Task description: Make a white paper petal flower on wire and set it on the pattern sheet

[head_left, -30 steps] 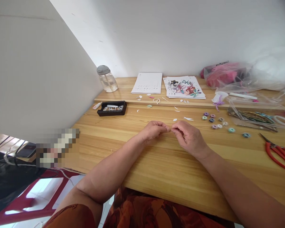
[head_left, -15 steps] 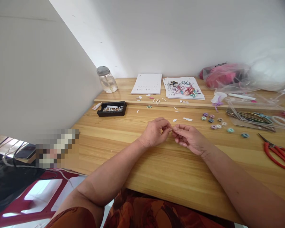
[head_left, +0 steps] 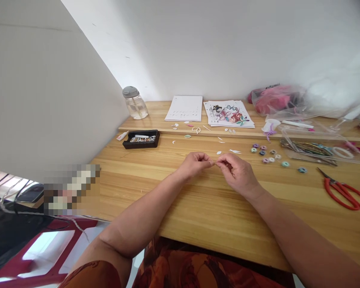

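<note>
My left hand [head_left: 197, 165] and my right hand [head_left: 238, 173] meet fingertip to fingertip above the middle of the wooden table [head_left: 186, 212]. Both are closed in a pinch. Whatever lies between the fingertips is too small to name. Just beyond the hands are a small white oval piece [head_left: 218, 153] and white pointed slivers [head_left: 235, 151]. Several small bobbins of coloured thread [head_left: 262, 153] sit to the right of my right hand. A leaf-shaped piece with a green outline [head_left: 187, 136] lies farther back, towards the left.
Red-handled scissors [head_left: 344, 194] lie at the right. Behind them, a clear plastic box [head_left: 352, 156] holds thin metal tools. A black tray [head_left: 126, 143] of beads and a water bottle [head_left: 135, 104] stand at the left. Printed sheets [head_left: 210, 120] rest on the raised back ledge.
My right hand has rolled over so its back faces up more, still pinching. My left fingers have straightened slightly. The fingertips stay close together, and the whole view has shifted a little.
</note>
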### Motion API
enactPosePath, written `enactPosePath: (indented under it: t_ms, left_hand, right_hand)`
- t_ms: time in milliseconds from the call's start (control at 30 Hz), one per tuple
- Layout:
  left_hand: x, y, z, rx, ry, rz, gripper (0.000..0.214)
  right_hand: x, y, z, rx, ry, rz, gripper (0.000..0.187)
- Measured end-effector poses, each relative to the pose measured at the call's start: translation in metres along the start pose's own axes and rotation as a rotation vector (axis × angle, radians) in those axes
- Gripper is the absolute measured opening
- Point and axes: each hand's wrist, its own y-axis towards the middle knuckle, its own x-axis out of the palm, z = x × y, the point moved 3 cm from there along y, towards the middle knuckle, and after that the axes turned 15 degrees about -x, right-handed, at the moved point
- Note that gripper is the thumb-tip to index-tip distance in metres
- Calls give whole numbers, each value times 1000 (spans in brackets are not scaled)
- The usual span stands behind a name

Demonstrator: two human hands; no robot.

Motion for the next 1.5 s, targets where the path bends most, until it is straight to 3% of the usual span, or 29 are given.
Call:
enactPosePath:
  t_ms: [167,267,400,533,633,733,833,867,933,1000,1100,1200,1300,1367,1433,1500]
  left_hand:
    - [0,-14,16,476,322,219,12]
    - [4,-23,22,691,409,250,8]
    - [6,-28,24,779,439,252,10]
    - [8,-26,21,696,403,220,8]
    - [10,-18,14,444,305,141,13]
    - [14,-9,3,80,52,-25,22]
    - [18,-6,-6,-219,-207,-142,27]
    - [18,-6,-6,-255,-236,-150,27]
    - [16,-7,-3,-187,-168,-119,27]
    - [12,-9,3,3,7,-54,24]
    - [10,-16,13,308,261,71,15]
    - [12,-24,19,520,424,153,9]
    - [16,-30,21,638,485,154,11]
    - [17,-30,20,643,478,148,11]
    - [17,-28,18,559,427,159,10]
    - [16,-22,14,375,303,133,13]
  right_hand:
    - [5,-6,6,738,696,63,42]
    - [5,-6,-1,906,925,56,39]
    - [2,-6,-10,867,943,85,34]
    - [-2,-10,-9,704,747,21,29]
    - [-10,-10,-8,372,326,-21,15]
    - [-14,-11,-12,-21,-61,-52,10]
    - [-14,-13,-14,-206,-199,-84,16]
    - [-14,-14,-13,-199,-197,-84,16]
    - [-14,-16,-8,-74,-97,-51,12]
    - [-13,-18,-1,174,147,-6,19]
    - [-4,-24,6,590,622,14,43]
    - [4,-27,5,803,897,16,46]
    - [6,-26,2,802,976,28,38]
    - [5,-26,2,751,945,46,35]
    - [2,-24,3,627,791,59,30]
    - [-5,-21,2,396,494,50,21]
